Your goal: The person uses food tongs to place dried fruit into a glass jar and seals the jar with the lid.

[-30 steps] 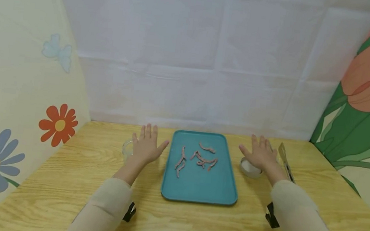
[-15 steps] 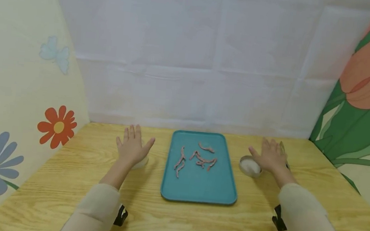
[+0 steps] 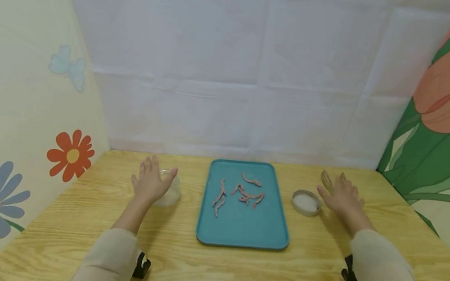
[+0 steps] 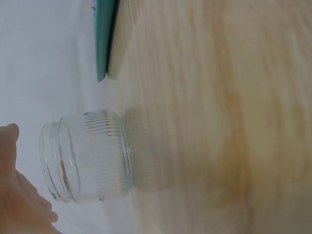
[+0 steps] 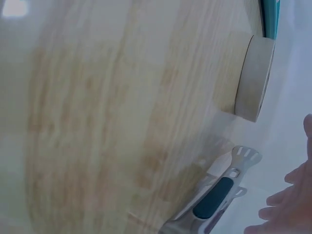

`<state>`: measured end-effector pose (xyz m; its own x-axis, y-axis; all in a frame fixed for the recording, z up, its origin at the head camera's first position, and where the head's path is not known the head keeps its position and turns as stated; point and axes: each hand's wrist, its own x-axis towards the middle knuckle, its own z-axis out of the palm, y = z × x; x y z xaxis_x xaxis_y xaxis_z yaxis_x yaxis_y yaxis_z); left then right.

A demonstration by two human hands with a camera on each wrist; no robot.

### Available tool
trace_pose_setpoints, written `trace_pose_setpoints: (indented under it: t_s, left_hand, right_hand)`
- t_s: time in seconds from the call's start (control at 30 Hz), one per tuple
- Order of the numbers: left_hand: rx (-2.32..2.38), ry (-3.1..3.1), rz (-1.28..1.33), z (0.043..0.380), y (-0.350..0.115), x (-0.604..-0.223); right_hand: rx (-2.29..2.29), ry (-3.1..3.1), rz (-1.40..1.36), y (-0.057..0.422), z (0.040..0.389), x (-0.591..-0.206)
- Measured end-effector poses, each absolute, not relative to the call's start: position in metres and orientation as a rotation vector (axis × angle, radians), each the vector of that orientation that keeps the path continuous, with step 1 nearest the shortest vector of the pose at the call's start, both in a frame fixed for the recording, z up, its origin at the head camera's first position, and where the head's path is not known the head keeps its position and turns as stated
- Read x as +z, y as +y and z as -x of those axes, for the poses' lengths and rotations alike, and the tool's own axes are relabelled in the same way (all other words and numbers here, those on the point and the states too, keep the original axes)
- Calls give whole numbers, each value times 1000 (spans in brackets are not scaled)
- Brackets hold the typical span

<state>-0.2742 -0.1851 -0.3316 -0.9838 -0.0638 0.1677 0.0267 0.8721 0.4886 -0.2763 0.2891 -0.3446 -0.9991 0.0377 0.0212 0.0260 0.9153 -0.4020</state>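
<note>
My left hand (image 3: 149, 183) hovers with fingers spread beside an upright clear glass jar (image 3: 172, 195), partly covering it in the head view. In the left wrist view the jar (image 4: 97, 158) stands without a lid, ribbed near its base, apart from the fingers. Fingers spread as well, my right hand (image 3: 343, 199) is held over a pair of tongs (image 3: 327, 181), mostly hidden beneath it. The right wrist view shows the tongs (image 5: 214, 197), with a dark teal grip inset, lying below the hand. Left of that hand lies a round, shallow, lid-like piece (image 3: 305, 203).
A teal tray (image 3: 242, 232) lies mid-table, bearing several thin, twisted pinkish-brown strips (image 3: 249, 193). The wood-grain table (image 3: 220, 271) meets a white sheet (image 3: 233, 91) at the back. Flower-painted panels (image 3: 16, 107) flank both sides.
My left hand has moved left and slightly nearer, uncovering more of the jar. My right hand has moved right, away from the lid-like piece and over the tongs. The tray and strips stayed put.
</note>
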Motion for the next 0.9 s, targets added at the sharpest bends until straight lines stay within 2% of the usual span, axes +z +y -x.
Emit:
trace_pose_setpoints:
  t_s: [0.43,0.7,0.9]
  left_hand:
    - [-1074,-2825,-64,273,-199,-337]
    - [-1558,-2721,-42,273,-208,-343]
    - [-1669,-2702,-37,275,-211,-349]
  right_hand:
    - [712,-3079,79,302,265,-352]
    - [704,-3127,95,307,261,-353]
    - [612,-3166,62,310,263,-353]
